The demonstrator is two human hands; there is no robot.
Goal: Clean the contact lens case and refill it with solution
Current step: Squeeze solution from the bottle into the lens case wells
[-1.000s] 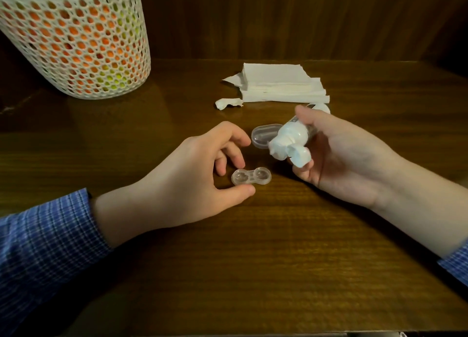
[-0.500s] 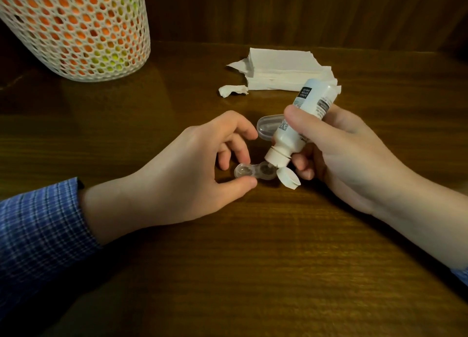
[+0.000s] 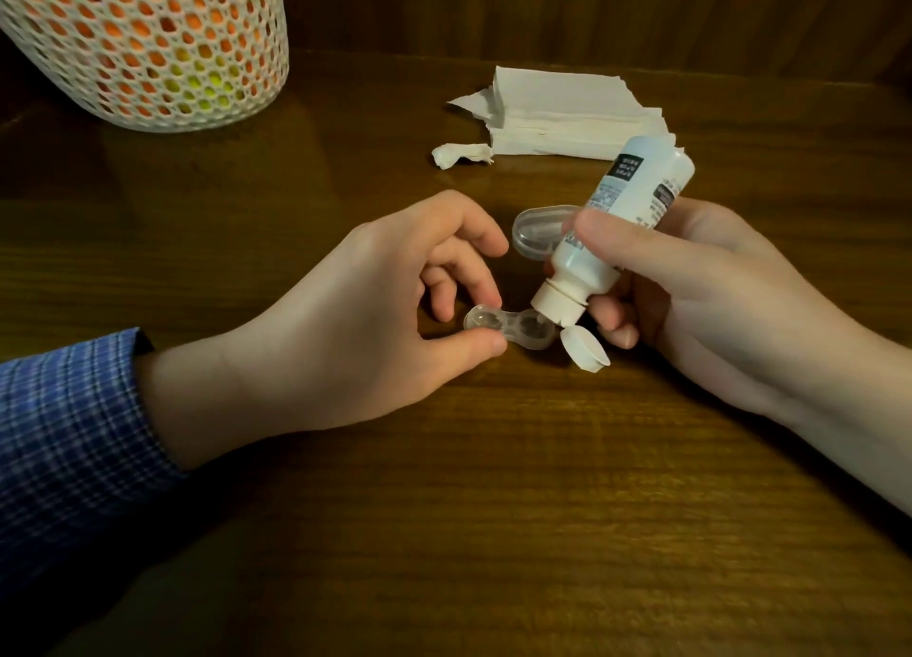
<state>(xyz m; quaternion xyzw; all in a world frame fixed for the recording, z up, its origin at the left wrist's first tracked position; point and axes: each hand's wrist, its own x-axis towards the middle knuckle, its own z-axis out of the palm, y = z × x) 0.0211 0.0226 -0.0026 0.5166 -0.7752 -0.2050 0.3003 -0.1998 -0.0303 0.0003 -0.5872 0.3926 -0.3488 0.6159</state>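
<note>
The clear two-well contact lens case (image 3: 513,329) lies open on the wooden table (image 3: 493,508). My left hand (image 3: 365,321) pinches its left well between thumb and a fingertip. My right hand (image 3: 691,296) grips a small white solution bottle (image 3: 617,227), tipped nozzle-down with the tip right over the case's right well. Its flip cap (image 3: 585,348) hangs open beside the case. The clear case lid (image 3: 540,229) lies just behind the bottle, partly hidden by it.
A stack of white tissues (image 3: 567,113) with a crumpled scrap (image 3: 461,154) lies at the back of the table. A white mesh basket (image 3: 148,44) with orange and green contents stands at the back left. A wooden wall closes off the back.
My right hand turned the bottle from lying sideways to nozzle-down and brought its tip to the case's right well. My left hand's fingers closed onto the left well.
</note>
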